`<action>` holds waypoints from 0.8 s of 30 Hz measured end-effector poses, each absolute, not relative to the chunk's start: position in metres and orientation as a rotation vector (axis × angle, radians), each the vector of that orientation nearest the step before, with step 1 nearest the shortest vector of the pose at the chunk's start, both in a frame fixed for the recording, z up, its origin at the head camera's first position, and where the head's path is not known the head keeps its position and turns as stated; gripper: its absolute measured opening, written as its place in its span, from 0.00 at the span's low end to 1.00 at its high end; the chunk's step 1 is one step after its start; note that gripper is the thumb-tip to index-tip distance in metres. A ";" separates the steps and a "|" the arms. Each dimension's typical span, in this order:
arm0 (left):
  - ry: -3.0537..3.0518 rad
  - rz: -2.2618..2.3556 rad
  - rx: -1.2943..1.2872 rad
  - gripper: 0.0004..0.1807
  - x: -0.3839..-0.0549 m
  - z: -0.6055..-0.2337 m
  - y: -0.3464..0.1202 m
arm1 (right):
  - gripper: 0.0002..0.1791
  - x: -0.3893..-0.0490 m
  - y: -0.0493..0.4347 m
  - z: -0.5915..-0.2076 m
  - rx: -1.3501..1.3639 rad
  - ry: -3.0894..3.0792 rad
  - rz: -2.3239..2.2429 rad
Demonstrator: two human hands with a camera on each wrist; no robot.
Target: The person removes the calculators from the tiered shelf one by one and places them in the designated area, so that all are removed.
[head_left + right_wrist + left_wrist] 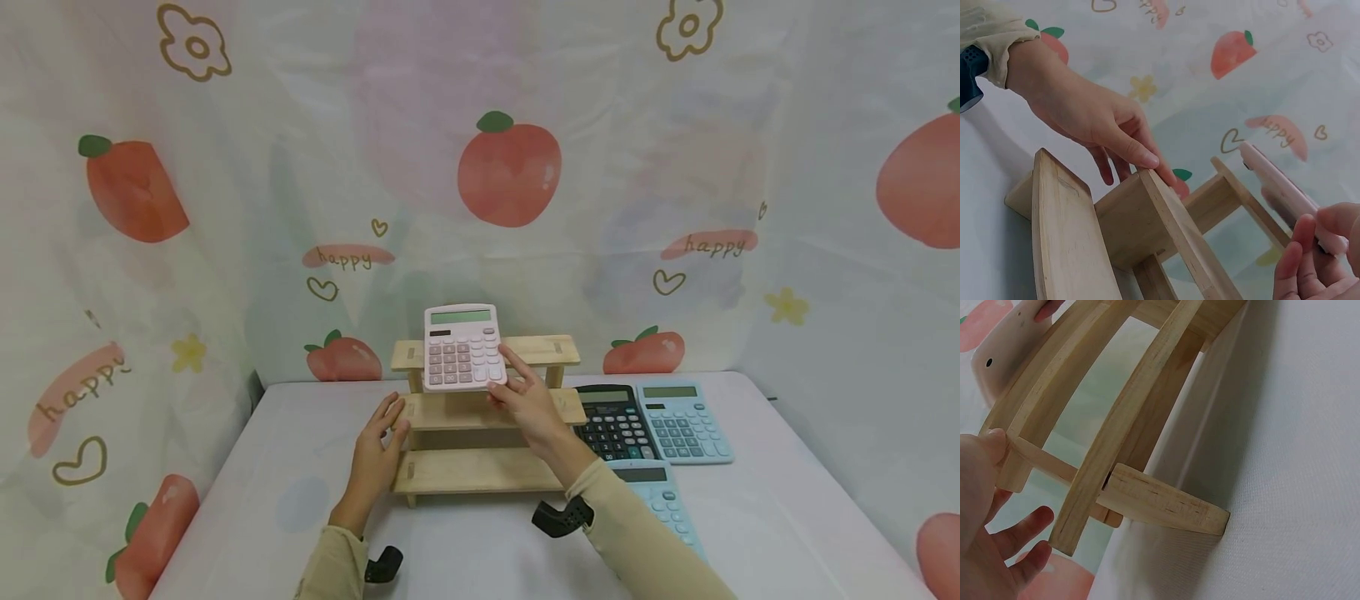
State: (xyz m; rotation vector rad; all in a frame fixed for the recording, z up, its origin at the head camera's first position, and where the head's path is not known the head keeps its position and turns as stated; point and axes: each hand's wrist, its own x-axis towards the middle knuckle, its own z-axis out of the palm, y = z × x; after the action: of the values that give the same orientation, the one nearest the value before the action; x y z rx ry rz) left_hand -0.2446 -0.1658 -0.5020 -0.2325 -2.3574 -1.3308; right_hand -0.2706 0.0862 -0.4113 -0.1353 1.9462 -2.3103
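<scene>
In the head view a pink calculator (pixel 463 354) leans back in front of the top tier of a three-tier wooden stand (pixel 480 471). My right hand (pixel 531 404) pinches its lower right edge between thumb and fingers. The right wrist view shows the calculator (pixel 1285 187) from the side, tilted, with the right hand's fingertips (pixel 1304 259) at its lower end. My left hand (pixel 375 458) holds the left end of the middle tier. Its thumb lies on the board, and the other fingers extend around the end, as the left wrist view shows.
On the white table right of the stand lie a black calculator (pixel 613 425), a blue calculator (pixel 686 421) and a second blue calculator (pixel 667 500), partly covered by my right sleeve. A printed cloth backdrop (pixel 510 275) stands behind the stand.
</scene>
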 end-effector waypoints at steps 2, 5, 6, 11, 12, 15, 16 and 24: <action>-2.354 -1.339 -0.236 0.25 -0.244 -0.501 -0.166 | 0.40 -0.269 0.088 -0.411 -0.145 1.952 -2.308; -2.355 -1.343 -0.237 0.25 -0.244 -0.501 -0.165 | 0.40 -0.267 0.090 -0.409 -0.155 1.957 -2.306; -2.352 -1.344 -0.236 0.25 -0.244 -0.501 -0.165 | 0.40 -0.266 0.091 -0.409 -0.159 1.960 -2.303; -2.338 -1.329 -0.239 0.24 -0.245 -0.504 -0.165 | 0.39 -0.262 0.095 -0.408 -0.183 1.959 -2.301; -2.337 -1.335 -0.236 0.24 -0.245 -0.504 -0.164 | 0.39 -0.261 0.097 -0.408 -0.187 1.958 -2.300; -2.343 -1.341 -0.232 0.25 -0.246 -0.505 -0.164 | 0.39 -0.258 0.100 -0.410 -0.190 1.955 -2.299; -2.345 -1.340 -0.232 0.25 -0.246 -0.505 -0.164 | 0.39 -0.257 0.102 -0.410 -0.190 1.962 -2.294; -2.334 -1.322 -0.242 0.24 -0.246 -0.505 -0.165 | 0.39 -0.248 0.110 -0.410 -0.229 1.976 -2.278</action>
State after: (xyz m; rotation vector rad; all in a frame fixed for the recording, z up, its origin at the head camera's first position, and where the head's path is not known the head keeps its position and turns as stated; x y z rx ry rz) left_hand -0.2456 -0.1649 -0.5048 -0.2419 -2.3344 -1.3219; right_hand -0.2483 0.1102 -0.4099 -0.2286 1.9758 -2.2776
